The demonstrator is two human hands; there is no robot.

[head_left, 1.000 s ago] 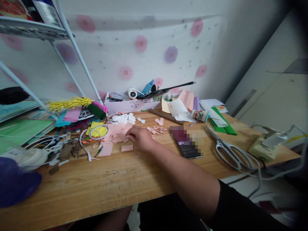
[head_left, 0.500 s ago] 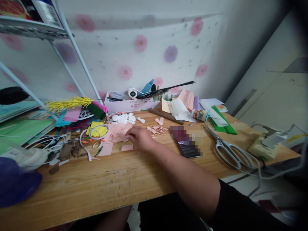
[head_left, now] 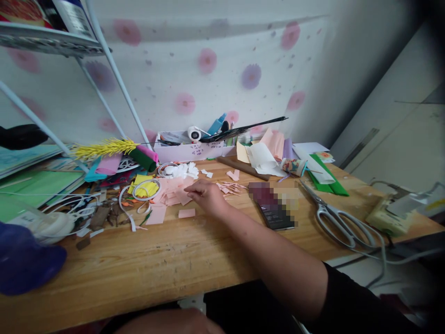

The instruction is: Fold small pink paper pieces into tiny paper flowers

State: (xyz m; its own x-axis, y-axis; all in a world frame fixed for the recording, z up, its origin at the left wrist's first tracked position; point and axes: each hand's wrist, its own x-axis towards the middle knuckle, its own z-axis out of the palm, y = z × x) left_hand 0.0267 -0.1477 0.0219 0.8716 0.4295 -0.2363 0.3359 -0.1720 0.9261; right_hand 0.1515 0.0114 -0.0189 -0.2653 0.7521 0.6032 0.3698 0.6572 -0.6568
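Note:
My right hand (head_left: 208, 198) hovers low over the desk, its thumb and fingers pinched at the edge of a small pink paper piece (head_left: 184, 197). Just beyond the fingertips lies a heap of pink crepe paper pieces (head_left: 170, 190). A pink paper rectangle (head_left: 187, 213) rests on the wood in front of the hand, and a pink square (head_left: 156, 215) lies to the left. Thin pink twisted strips (head_left: 231, 187) are behind the wrist. At the bottom edge shows bare skin that may be my left hand (head_left: 170, 323); its fingers cannot be made out.
Right of my forearm lie a dark phone (head_left: 273, 211) and large grey-handled scissors (head_left: 337, 222). White paper pieces (head_left: 181, 170), yellow paper (head_left: 146, 188) and a white tape ring (head_left: 135, 195) crowd the left. A white box (head_left: 189, 152) stands against the wall.
The view has shifted slightly, moving the desk things a little right. My right hand stays by the pink heap, still pinched. More bare skin shows at the bottom edge.

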